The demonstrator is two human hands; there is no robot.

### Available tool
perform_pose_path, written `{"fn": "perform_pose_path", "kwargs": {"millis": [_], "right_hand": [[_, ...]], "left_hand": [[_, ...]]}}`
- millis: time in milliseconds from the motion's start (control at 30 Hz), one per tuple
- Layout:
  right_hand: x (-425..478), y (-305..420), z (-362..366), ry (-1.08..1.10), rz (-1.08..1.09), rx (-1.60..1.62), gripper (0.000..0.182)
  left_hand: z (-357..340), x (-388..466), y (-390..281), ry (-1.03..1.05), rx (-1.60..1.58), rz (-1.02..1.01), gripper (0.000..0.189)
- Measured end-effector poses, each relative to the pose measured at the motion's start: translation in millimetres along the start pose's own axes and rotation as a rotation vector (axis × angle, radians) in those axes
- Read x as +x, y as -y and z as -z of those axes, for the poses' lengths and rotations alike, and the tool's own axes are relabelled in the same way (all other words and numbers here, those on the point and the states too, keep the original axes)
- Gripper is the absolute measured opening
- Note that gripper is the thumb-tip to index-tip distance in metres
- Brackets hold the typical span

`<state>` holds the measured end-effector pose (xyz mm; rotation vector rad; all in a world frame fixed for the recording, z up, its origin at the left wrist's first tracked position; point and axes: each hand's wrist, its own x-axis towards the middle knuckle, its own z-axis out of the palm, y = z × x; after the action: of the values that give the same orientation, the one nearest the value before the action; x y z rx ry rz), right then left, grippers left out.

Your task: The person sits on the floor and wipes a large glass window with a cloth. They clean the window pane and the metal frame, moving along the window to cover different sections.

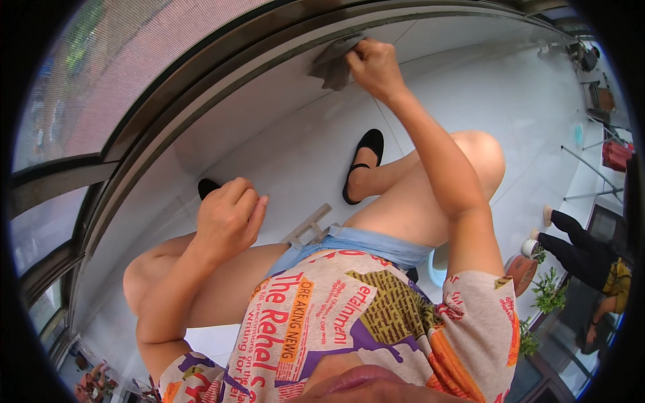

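My right hand (378,65) grips a bunched grey cloth (332,63). The cloth lies against the white tiled wall (282,83), just below the metal window frame (242,65), and its edges look blurred. In front of my left thigh, my left hand (229,216) is raised with its fingers curled in and the thumb against them. Nothing shows in that hand, though its palm is turned from view. Part of a small stool (315,219) is visible between my thighs.
My black shoes (370,146) rest on the pale tiled floor (282,166). Behind me at right are a light blue basin (436,269), potted plants (549,289), a seated person (579,252) in dark trousers and a metal folding rack (594,169). Window panes (151,65) line the left.
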<state>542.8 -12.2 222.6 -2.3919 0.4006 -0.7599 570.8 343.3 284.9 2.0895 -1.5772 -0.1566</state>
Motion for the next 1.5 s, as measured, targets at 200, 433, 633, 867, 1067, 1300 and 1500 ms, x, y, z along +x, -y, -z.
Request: {"fn": "perform_pose_path", "kwargs": {"millis": [200, 433, 633, 867, 1067, 1300, 1500], "right_hand": [[-3.5, -13.7, 6.4, -0.033, -0.051, -0.057, 0.02], [3.1, -2.4, 14.2, -0.024, -0.052, -0.031, 0.02], [-3.9, 11.6, 0.8, -0.026, -0.006, -0.051, 0.019], [2.1, 1.1, 8.3, -0.063, -0.067, 0.0, 0.018], [2.6, 17.0, -5.4, -0.024, 0.034, -0.01, 0.017], [15.4, -10.1, 22.5, 0.053, -0.13, -0.016, 0.019], [6.0, 12.2, -9.7, 0.058, 0.003, -0.022, 0.018]], "left_hand": [[4.7, 8.0, -5.6, -0.035, -0.012, -0.004, 0.014], [5.6, 3.1, -7.3, 0.023, -0.023, 0.012, 0.013], [4.5, 5.3, -13.6, 0.043, -0.035, 0.025, 0.014], [5.6, 10.1, -10.0, 0.062, -0.042, 0.045, 0.014], [0.8, 8.8, -7.9, 0.122, -0.065, 0.024, 0.015], [12.4, 11.5, -3.9, 0.08, -0.026, 0.073, 0.016], [9.7, 0.4, -7.6, 0.065, -0.056, 0.074, 0.017]]}}
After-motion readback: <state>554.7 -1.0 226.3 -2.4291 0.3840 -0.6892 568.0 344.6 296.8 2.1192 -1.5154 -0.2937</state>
